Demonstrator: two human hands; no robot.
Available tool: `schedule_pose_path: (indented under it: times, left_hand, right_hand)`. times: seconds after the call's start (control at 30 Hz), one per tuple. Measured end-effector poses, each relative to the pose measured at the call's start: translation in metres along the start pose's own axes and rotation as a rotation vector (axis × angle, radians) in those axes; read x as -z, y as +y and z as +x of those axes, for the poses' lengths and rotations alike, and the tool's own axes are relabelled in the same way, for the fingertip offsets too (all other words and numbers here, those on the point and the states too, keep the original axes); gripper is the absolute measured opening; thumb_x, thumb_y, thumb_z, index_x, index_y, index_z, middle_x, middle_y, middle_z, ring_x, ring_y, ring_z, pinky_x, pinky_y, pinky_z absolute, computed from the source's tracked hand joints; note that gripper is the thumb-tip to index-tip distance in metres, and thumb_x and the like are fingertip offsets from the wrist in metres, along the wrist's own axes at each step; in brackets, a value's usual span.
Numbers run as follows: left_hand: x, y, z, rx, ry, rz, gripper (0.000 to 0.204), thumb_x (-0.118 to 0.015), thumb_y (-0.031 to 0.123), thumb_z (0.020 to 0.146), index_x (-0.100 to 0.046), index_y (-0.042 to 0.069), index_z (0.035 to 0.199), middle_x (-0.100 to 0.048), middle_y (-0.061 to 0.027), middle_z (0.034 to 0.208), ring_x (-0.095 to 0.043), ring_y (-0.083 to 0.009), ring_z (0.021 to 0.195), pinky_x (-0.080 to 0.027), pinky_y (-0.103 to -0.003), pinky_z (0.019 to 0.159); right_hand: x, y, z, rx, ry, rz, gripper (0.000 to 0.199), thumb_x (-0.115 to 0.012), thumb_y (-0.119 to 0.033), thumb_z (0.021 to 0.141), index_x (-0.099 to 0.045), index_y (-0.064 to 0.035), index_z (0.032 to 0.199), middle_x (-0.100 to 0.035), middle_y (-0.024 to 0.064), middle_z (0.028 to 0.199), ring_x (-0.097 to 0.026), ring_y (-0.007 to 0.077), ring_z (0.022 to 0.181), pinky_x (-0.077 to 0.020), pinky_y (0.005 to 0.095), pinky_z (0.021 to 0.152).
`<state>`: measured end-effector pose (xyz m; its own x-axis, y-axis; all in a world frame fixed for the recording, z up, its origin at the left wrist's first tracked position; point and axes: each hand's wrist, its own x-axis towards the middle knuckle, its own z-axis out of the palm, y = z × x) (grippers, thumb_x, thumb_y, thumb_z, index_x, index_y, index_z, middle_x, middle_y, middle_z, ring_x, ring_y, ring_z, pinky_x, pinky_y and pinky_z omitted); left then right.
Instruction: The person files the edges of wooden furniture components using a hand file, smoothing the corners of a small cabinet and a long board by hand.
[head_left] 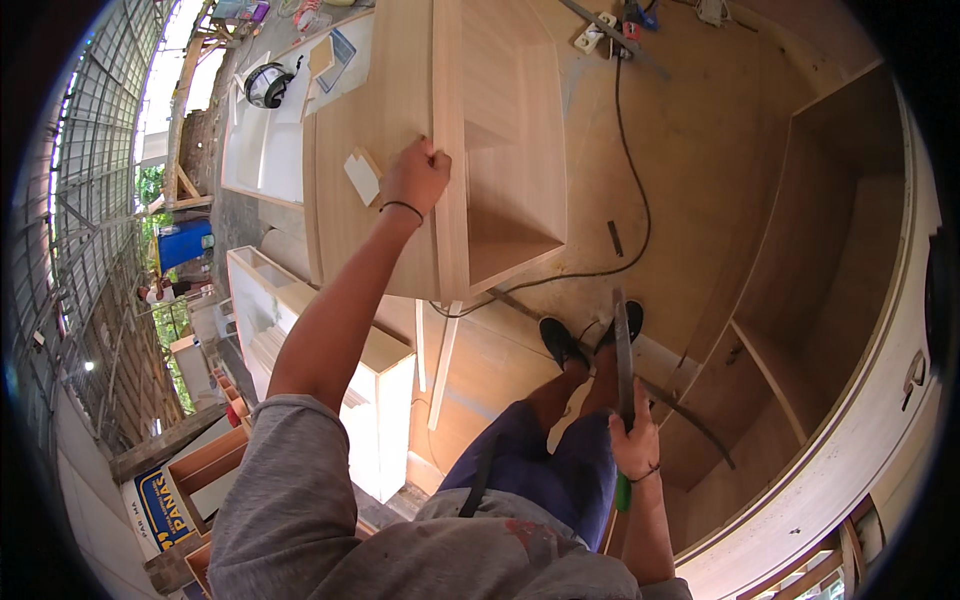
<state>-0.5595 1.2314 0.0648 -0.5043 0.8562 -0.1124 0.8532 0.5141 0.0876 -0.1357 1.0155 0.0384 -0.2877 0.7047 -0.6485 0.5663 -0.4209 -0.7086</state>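
My left hand [418,178] is closed, knuckles up, over the top of a wood-veneer cabinet [385,235], near its front edge strip. Whatever its fingers may pinch is hidden. Beside it on the cabinet lies a small white-faced wood block [362,178]. Down by my right leg, my right hand [635,440] grips a long, narrow, grey metal-bladed tool [623,350]. Its blade points away from me, and a bit of green shows below the hand. Whether it is a file or a saw I cannot tell.
A black cable [645,215] curves across the floor near my feet. An open wooden cabinet carcass [790,370] stands at right. White-sided cabinet parts [385,420] lie at left. A power tool [632,25] and socket strip [595,33] are at the far end.
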Motion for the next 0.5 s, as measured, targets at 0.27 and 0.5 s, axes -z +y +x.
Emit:
schedule_pose_path:
  times: [0.27, 0.5]
  left_hand:
    - [-0.003, -0.005, 0.041, -0.142, 0.261, 0.103, 0.051, -0.062, 0.032, 0.078, -0.052, 0.004, 0.119, -0.059, -0.0186, 0.114, -0.059, -0.039, 0.102, -0.047, -0.049, 0.089]
    - [0.01, 0.018, 0.064, -0.074, -0.051, 0.162, 0.047, -0.063, 0.033, 0.074, -0.058, -0.001, 0.106, -0.064, -0.023, 0.101, -0.06, -0.039, 0.102, -0.047, -0.048, 0.09]
  right_hand:
    - [0.015, -0.003, 0.001, -0.181, -0.071, 0.002, 0.071, -0.059, -0.017, 0.084, -0.028, -0.0068, 0.146, -0.055, 0.0312, 0.122, -0.055, 0.0456, 0.11, -0.047, 0.0455, 0.092]
    - [0.016, 0.011, 0.003, -0.11, -0.024, 0.002, 0.071, -0.059, -0.018, 0.083, -0.027, -0.0083, 0.146, -0.061, 0.0312, 0.108, -0.058, 0.0486, 0.1, -0.0482, 0.0497, 0.088]
